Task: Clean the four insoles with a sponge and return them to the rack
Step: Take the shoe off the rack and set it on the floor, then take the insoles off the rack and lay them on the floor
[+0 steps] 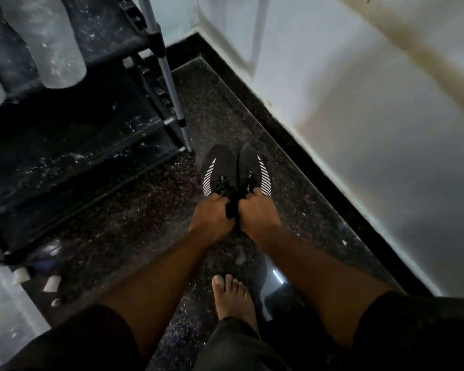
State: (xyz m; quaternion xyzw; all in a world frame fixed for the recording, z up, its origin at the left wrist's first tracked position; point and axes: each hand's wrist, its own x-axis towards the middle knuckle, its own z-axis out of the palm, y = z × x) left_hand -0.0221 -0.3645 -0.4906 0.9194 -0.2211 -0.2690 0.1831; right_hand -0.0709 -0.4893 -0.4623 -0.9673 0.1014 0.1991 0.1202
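Bare forearms point(156, 274), short dark sleeves point(73, 341), a bare foot point(232, 298); clothing below looks dark, perhaps grey-green.

Black shoes point(236, 170) with white slanted stripes, just beyond each hand; dark speckled floor point(134, 210) beneath; black rack point(73, 145) flecked with pale specks, silver-grey poles, left of left hand point(212, 214); white wall point(373, 116), yellowish-brown stain, black skirting, right of right hand point(260, 210)
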